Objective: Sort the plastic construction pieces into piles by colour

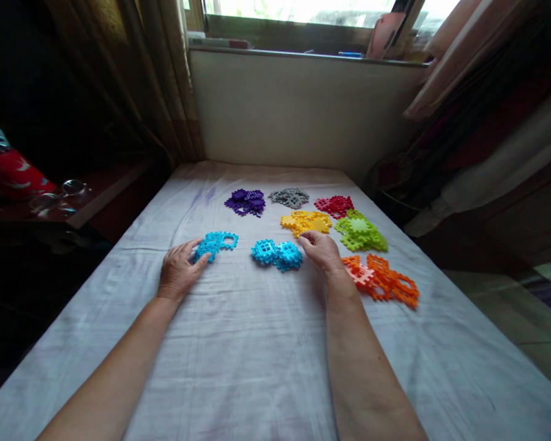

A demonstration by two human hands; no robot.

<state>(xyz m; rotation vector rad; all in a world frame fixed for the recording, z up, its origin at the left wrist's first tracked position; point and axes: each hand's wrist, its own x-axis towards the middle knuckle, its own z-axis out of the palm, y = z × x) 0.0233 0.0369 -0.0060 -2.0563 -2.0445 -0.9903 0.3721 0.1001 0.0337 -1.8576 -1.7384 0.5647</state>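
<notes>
Eight heaps of flat plastic tiles with notched edges lie on a pale, creased cloth sheet, and from where I'm standing the bright blue two-lobed heap between the hands makes a handy landmark. Left of it sits a second, looser bright blue cluster, one tile showing a wide opening. The left hand rests against that cluster's outer side, thumb and fingers spread and touching the tiles; I'd say so relaxed a hold suits pieces that could easily slide.

Just right of the landmark is the right hand, fingers curled and tips drawn in near the yellow heap. Whether it pinches a tile, I cannot tell.

Beyond the landmark and to its left lies the deep purple heap; beyond and slightly right, the dull grey one. Farther right come the red and pink heap and the lime green heap. Right of the landmark, past the right wrist, an orange heap carries a salmon-pink tile. The tiles look grouped mostly by colour, presumably so each shade reads separately.
</notes>
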